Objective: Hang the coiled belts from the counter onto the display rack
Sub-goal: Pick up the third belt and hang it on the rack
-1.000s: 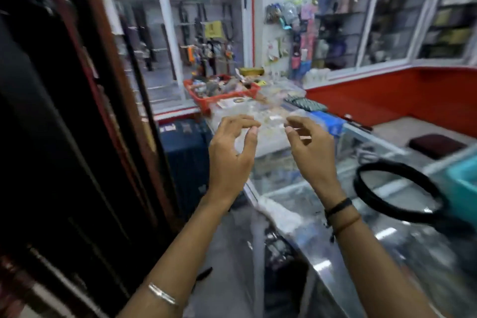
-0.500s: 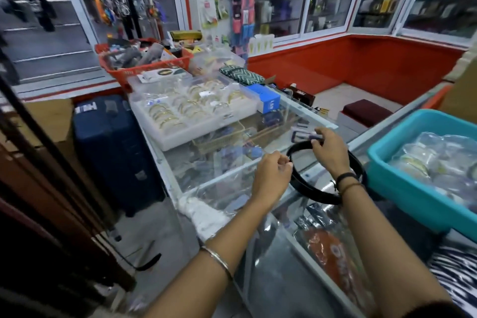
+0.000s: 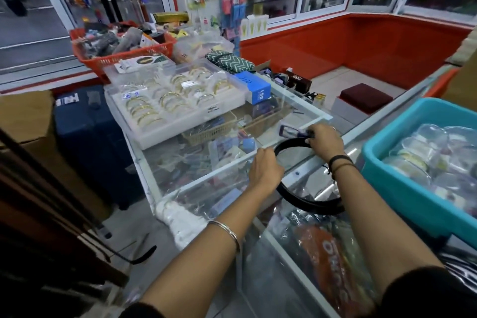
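Note:
A black coiled belt (image 3: 307, 200) lies as a wide loop on the glass counter (image 3: 284, 121) in the middle of the view. My right hand (image 3: 325, 140) is closed on the loop's far edge. My left hand (image 3: 265, 169) grips its left side, fingers curled over the strap. The near part of the loop passes under my right forearm. Dark belts hang at the left edge on the display rack (image 3: 38, 188), which is mostly cut off and in shadow.
A white tray of gold bangles (image 3: 170, 103), a red basket (image 3: 124, 55) and a blue box (image 3: 254, 85) sit on the counter's far end. A teal tub (image 3: 402, 181) of packed items stands at the right. A navy suitcase (image 3: 87, 137) and cardboard box (image 3: 25, 116) are on the floor left.
The view swung from the rack to the counter. Both hands came down from mid-air, empty, and closed on the black belt loop, which has since shifted slightly.

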Demonstrator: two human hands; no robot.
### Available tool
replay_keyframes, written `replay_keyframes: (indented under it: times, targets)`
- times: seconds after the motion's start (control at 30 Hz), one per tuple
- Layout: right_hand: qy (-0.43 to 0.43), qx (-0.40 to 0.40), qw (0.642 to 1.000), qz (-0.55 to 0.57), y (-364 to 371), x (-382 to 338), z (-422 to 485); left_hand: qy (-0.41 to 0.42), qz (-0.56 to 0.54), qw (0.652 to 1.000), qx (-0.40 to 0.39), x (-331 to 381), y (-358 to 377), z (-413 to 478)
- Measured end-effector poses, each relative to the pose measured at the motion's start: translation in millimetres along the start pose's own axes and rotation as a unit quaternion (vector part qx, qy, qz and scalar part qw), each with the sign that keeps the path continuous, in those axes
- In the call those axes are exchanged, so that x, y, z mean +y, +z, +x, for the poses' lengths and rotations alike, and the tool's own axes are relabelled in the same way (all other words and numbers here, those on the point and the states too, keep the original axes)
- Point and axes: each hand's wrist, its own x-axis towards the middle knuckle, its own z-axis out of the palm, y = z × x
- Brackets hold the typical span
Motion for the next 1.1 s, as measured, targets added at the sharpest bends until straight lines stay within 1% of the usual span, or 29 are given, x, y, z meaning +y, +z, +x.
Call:
replay_keyframes:
  times: [0.07, 0.2, 0.47, 0.57, 0.63, 0.7, 0.77, 0.83, 0.9, 1.0, 1.1]
  targets:
    - [-0.004, 0.002, 1.000, 0.005, 2, -8, -7, 0.001, 0.028, 0.999, 0.014, -10, -9, -3]
    - [-0.038, 0.003, 0.999, 0.011, 8, -34, -31, -0.009, 0.073, 0.996, 0.041, -33, -41, -21]
    - [-0.112, -0.029, 0.993, 0.036, 34, -111, -87, -0.055, 0.130, 0.988, 0.069, -93, -94, -79]
    - [-0.128, -0.044, 0.990, 0.040, 39, -129, -99, -0.074, 0.149, 0.983, 0.072, -108, -108, -92]
    - [-0.128, -0.064, 0.987, 0.071, 41, -134, -102, -0.075, 0.156, 0.982, 0.074, -112, -114, -94]
    - [-0.116, -0.092, 0.983, 0.108, 41, -133, -103, -0.063, 0.124, 0.987, 0.086, -109, -117, -89]
    - [-0.110, -0.114, 0.981, 0.116, 42, -132, -104, -0.035, 0.058, 0.994, 0.089, -98, -113, -80]
    - [-0.112, -0.110, 0.979, 0.130, 44, -134, -107, -0.032, -0.021, 0.997, 0.069, -84, -106, -68]
    - [-0.122, -0.084, 0.976, 0.158, 46, -136, -111, -0.058, -0.081, 0.993, 0.061, -74, -99, -59]
    - [-0.140, -0.049, 0.970, 0.193, 51, -140, -118, -0.122, -0.158, 0.977, 0.074, -69, -95, -48]
    - [-0.172, -0.010, 0.964, 0.200, 56, -147, -126, -0.168, -0.169, 0.968, 0.076, -76, -101, -42]
